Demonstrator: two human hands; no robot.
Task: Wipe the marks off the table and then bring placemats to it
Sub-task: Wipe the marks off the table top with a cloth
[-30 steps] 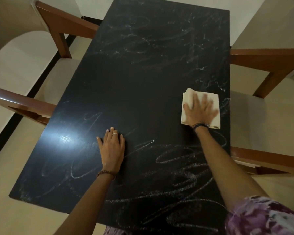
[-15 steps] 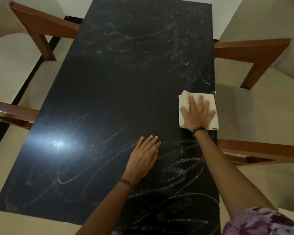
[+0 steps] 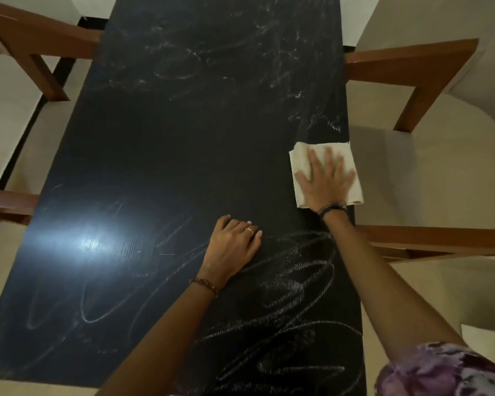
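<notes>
One folded cream cloth (image 3: 325, 174) lies flat on the black counter (image 3: 183, 155), at the right centre of the frame, with its right edge reaching the counter's right edge. The right hand (image 3: 325, 180) rests palm-down on the cloth, fingers straight and spread, pressing it against the surface; nothing is gripped. A dark band circles the right wrist.

White chalk marks (image 3: 292, 281) cover the lower right of the counter in dense loops, directly below both hands. Fainter loops (image 3: 97, 304) occupy the lower left. Smeared, pale marks (image 3: 235, 52) spread over the upper part of the counter. The middle band of the surface appears mostly dark. A bright light reflection sits at the centre left.

The left hand (image 3: 232, 247) lies on the counter at lower centre, palm down, fingers bent with the tips touching the surface; it holds nothing. A ring shows on one finger and a beaded bracelet on the wrist.

Wooden chairs with pale seats stand on both sides: one at upper right (image 3: 412, 67) and one at upper left (image 3: 35, 44). A patterned purple sleeve (image 3: 440, 370) fills the lower right corner.
</notes>
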